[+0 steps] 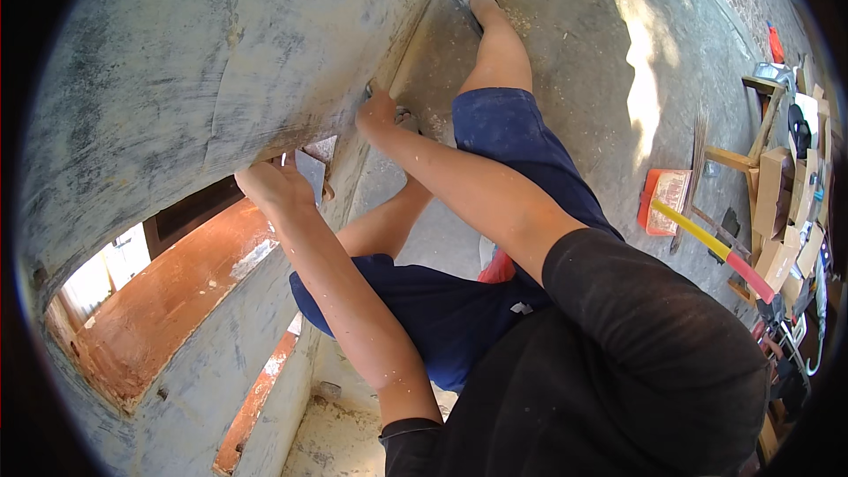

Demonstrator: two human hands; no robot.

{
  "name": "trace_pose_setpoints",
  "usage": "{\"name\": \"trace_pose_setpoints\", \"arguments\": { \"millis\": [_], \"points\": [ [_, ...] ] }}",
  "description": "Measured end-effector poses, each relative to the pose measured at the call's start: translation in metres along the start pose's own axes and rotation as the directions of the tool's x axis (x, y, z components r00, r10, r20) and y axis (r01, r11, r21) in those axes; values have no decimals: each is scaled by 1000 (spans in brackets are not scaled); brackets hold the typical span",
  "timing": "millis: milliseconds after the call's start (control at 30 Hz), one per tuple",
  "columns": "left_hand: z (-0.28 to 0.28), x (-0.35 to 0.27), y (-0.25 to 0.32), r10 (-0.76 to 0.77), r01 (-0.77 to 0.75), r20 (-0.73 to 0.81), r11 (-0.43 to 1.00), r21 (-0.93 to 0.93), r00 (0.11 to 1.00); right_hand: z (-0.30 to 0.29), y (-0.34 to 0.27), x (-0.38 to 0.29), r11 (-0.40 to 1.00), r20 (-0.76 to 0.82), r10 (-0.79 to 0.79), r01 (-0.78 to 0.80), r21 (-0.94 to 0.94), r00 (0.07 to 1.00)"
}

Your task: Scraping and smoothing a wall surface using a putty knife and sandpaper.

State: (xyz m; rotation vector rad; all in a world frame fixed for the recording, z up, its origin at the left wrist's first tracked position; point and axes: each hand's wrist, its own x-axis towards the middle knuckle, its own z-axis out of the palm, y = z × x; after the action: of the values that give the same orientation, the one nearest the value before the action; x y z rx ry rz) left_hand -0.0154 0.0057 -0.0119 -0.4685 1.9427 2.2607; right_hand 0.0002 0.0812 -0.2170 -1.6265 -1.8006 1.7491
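Note:
My left hand [279, 185] is at the edge of an opening in the wall, its fingers closed around a flat grey plate [311, 173], which looks like a scraper or putty plate. Farther along the wall, near its base, my right hand [376, 116] grips a small tool [370, 88]. Most of that tool is hidden by the fingers, so its kind is unclear. Both hands are close against the patchy grey painted wall [278, 46], which shows dark smears and rough marks. Orange paint covers the inner face of the slanted opening [185, 278] beside my left forearm.
A red dustpan [652, 202] with a yellow and pink handle [705, 242] lies on the concrete floor [570, 33], next to a stick broom [697, 152]. Cardboard boxes [775, 195] and wooden pieces crowd the far right. A red item [497, 269] shows between my legs.

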Motion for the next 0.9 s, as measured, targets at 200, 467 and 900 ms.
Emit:
{"name": "trace_pose_setpoints", "arguments": {
  "millis": [200,467,900],
  "points": [
    [2,-2,2,0,0,11,1000,21,1000,-8,-10,19,983,82,136,-145,113,987],
    [-3,-2,0,-8,8,17,1000,22,1000,-9,-11,-3,998,13,-14,13,67,1000],
    [7,-5,2,0,0,31,1000,4,1000,-15,-19,-11,997,-33,-69,70,32,997]
  ]
}}
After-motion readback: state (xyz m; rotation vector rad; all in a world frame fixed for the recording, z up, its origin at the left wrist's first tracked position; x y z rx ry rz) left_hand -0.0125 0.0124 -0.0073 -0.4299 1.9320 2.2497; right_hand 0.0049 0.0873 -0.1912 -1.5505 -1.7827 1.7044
